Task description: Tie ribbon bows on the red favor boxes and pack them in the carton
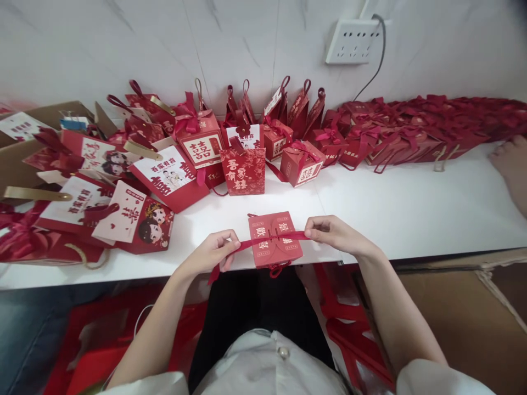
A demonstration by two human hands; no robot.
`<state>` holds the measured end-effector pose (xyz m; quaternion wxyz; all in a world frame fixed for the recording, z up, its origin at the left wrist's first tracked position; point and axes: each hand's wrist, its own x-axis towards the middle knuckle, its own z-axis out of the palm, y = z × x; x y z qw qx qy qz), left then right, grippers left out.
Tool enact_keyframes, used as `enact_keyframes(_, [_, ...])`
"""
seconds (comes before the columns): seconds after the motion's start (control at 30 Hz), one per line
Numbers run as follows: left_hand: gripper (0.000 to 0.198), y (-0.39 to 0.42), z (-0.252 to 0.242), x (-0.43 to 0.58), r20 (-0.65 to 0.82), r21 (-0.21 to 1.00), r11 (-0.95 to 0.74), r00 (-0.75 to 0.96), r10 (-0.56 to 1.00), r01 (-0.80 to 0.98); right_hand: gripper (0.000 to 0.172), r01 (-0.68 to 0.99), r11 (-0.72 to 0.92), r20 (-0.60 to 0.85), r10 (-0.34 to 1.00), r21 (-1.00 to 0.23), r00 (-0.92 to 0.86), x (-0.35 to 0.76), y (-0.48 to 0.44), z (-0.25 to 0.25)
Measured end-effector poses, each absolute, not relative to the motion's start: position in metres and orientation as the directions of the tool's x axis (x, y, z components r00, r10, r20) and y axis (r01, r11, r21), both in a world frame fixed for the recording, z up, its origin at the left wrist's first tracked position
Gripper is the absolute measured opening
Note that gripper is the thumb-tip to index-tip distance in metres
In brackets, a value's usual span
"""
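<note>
A small red gift box (265, 255) with pale lettering rests at the front edge of the white table. Across its top runs a dark red ribbon (251, 242), threaded through slots at the middle and stretched out to both sides. My left hand (218, 249) pinches the ribbon left of the box, and a loose tail hangs below the fingers. To the right of the box, my right hand (333, 233) pinches the other end between thumb and fingers. A red cord loop (280, 269) sticks out at the box's near side.
Finished-looking red boxes with bows (302, 163) and card-topped bags (242, 171) crowd the back and left of the table (411, 214). A long row of red boxes (411, 137) lines the wall at right. An open carton (457, 318) stands below right; another person's bare limb (513, 164) shows far right.
</note>
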<state>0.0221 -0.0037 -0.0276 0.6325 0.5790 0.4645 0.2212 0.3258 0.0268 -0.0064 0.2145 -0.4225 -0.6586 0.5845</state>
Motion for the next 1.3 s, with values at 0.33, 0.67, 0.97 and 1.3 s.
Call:
enact_keyframes(0.33, [0.029, -0.002, 0.014, 0.03, -0.227, 0.963, 0.154, 0.363, 0.904, 0.22, 0.012, 0.121, 0.177, 0.085, 0.839, -0.977, -0.538, 0.288, 0.003, 0.035])
enact_keyframes(0.67, [0.023, -0.002, 0.038, 0.036, -0.079, 0.854, -0.171, 0.448, 0.891, 0.491, 0.018, 0.269, 0.225, 0.166, 0.96, -0.936, -0.225, 0.245, 0.003, 0.008])
enact_keyframes(0.97, [0.02, 0.0, 0.068, 0.05, -0.055, 0.722, -0.36, 0.568, 0.821, 0.59, 0.016, 0.214, 0.214, 0.186, 0.972, -0.953, -0.141, 0.239, -0.002, 0.001])
enact_keyframes(1.3, [0.021, 0.021, 0.104, 0.079, -0.035, 0.338, -0.711, 0.763, 0.645, 0.616, 0.012, 0.272, 0.204, 0.161, 0.971, -0.94, -0.174, 0.237, -0.001, 0.004])
